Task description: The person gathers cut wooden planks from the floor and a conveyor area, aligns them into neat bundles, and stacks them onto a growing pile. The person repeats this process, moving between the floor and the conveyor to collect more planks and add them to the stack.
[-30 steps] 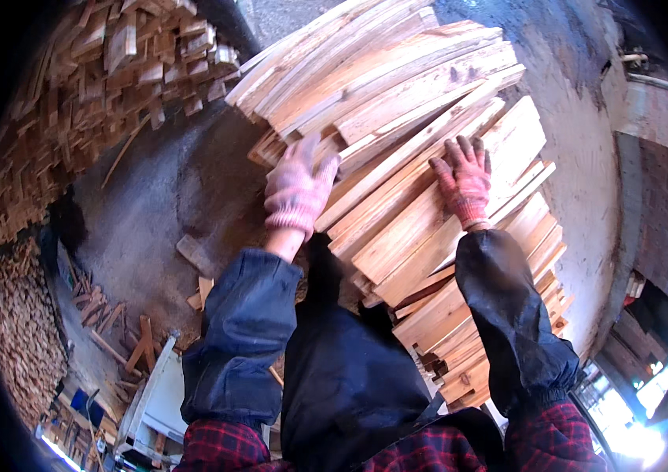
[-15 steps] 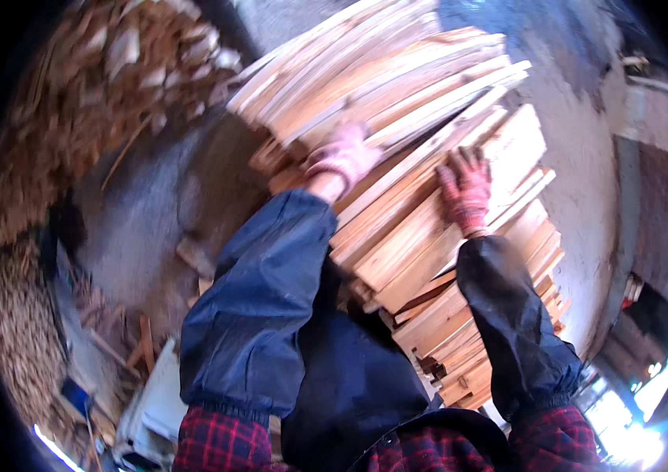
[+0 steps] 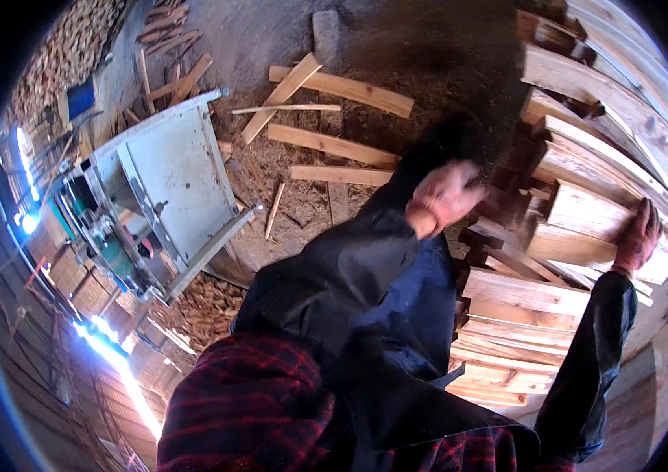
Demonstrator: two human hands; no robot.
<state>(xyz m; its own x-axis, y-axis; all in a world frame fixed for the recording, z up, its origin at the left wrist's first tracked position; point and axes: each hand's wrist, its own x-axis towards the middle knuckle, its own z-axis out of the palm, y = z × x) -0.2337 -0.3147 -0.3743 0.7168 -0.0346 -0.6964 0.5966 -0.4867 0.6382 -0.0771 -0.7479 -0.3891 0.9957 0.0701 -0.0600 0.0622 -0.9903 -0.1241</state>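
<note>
My right hand (image 3: 638,240), in a reddish work glove, lies with its fingers stretched out against the far ends of the boards in a tall stack of sawn wooden boards (image 3: 586,212) on the right. My left hand (image 3: 446,197), also gloved, hangs in front of my dark apron (image 3: 405,291), apart from the stack. Motion smears its fingers, and no thing can be made out in it. The boards lie in uneven layers, some tilted, with gaps between them.
Loose boards (image 3: 334,147) lie crossed on the dirt floor ahead. A pale metal machine table (image 3: 177,173) with green machinery beneath stands at the left. Split wood (image 3: 66,47) is heaped at the far left, with scrap sticks (image 3: 173,23) near it.
My view has swung left, bringing the machine and floor boards into sight. My left hand has come off the stack toward my apron; my right hand remains on the boards.
</note>
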